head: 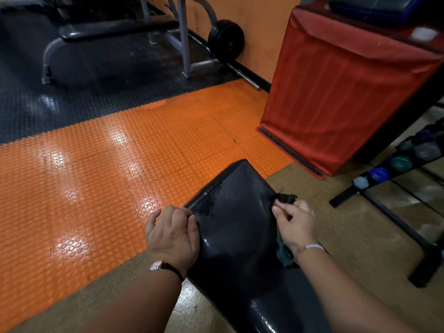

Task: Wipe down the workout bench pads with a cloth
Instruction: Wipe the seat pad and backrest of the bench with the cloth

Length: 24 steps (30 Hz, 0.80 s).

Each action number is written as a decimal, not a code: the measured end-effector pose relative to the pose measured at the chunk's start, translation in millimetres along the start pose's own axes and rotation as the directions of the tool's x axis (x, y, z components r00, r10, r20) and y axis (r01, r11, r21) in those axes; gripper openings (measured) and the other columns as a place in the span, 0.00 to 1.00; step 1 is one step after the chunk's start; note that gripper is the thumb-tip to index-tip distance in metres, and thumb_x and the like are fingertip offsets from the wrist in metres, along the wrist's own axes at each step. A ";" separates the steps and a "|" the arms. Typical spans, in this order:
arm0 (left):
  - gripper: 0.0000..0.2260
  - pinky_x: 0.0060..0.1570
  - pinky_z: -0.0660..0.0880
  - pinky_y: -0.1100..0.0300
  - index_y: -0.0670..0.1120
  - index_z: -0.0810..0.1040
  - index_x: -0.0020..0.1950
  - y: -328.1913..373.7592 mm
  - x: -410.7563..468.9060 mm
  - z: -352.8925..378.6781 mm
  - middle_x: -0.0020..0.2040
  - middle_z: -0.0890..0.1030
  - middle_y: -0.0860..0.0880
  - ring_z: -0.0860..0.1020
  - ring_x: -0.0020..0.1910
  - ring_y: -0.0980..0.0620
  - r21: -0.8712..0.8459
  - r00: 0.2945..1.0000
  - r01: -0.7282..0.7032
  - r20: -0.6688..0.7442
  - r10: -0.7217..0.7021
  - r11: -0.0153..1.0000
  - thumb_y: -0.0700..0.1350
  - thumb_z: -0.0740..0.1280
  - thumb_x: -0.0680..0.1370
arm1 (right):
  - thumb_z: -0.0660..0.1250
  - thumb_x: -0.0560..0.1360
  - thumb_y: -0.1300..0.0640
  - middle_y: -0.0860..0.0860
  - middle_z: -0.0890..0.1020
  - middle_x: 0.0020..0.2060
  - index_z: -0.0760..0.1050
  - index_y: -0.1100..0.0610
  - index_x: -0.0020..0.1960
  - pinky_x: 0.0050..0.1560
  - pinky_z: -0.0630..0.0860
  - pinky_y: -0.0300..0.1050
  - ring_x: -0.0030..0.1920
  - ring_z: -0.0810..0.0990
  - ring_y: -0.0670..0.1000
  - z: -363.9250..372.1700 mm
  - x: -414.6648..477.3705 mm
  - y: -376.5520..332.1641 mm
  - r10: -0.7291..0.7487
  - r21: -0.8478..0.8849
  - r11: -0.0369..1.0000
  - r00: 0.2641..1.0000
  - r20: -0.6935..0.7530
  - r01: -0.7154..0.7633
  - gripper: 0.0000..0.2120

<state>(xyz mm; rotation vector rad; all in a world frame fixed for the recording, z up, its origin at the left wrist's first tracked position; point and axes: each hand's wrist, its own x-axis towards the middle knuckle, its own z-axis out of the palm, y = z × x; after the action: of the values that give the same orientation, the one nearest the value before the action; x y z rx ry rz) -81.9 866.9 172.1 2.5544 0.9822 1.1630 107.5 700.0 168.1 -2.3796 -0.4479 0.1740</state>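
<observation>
A black, glossy bench pad [236, 227] runs from the bottom centre up to mid-frame, with wet streaks on its top. My left hand [171, 233] rests against the pad's left edge, fingers relaxed and the thumb lying on the seam. My right hand [294, 223] grips a dark green cloth [286, 199] against the pad's right edge. One end of the cloth sticks out above the fingers and the other hangs below the wrist.
A red padded box [341, 92] stands at the right. A rack of dumbbells [398, 164] sits at the far right. Another bench [115, 32] and a weight plate [225, 40] stand at the back by the orange wall. Orange studded floor mats [96, 176] lie to the left.
</observation>
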 end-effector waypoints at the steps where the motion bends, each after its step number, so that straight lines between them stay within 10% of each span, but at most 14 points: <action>1: 0.10 0.58 0.67 0.48 0.47 0.73 0.40 0.4 0.7 0.1 0.37 0.74 0.51 0.73 0.38 0.51 0.001 1.000 -0.001 0.002 0.001 1.000 0.48 0.56 0.77 | 0.65 0.75 0.49 0.49 0.71 0.49 0.79 0.49 0.57 0.57 0.64 0.41 0.54 0.65 0.49 -2.1 -5.6 5.4 -0.017 -0.006 1.000 1.000 0.014 0.017 0.12; 9: 0.11 0.57 0.68 0.47 0.46 0.74 0.40 0.9 1.0 -0.8 0.37 0.75 0.51 0.73 0.38 0.52 0.009 1.000 -0.003 -0.009 0.003 1.000 0.48 0.56 0.77 | 0.68 0.73 0.54 0.44 0.72 0.65 0.81 0.52 0.54 0.66 0.63 0.42 0.66 0.70 0.48 -1.8 32.8 -21.8 0.046 0.174 0.983 0.997 0.063 -0.056 0.10; 24: 0.11 0.56 0.67 0.50 0.45 0.75 0.39 -1.0 1.2 -0.2 0.36 0.75 0.50 0.72 0.37 0.51 0.021 0.999 -0.034 -0.018 0.034 0.999 0.47 0.56 0.76 | 0.71 0.70 0.57 0.41 0.72 0.41 0.82 0.51 0.48 0.53 0.65 0.30 0.51 0.70 0.47 15.9 18.7 -30.3 -0.149 0.209 0.965 0.987 -0.065 0.159 0.07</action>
<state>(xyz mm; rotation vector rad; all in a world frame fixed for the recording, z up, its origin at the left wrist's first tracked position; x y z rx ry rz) -81.9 868.4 172.6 2.5909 0.9632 1.1933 112.8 737.7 176.4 -2.1244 -0.5601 0.0880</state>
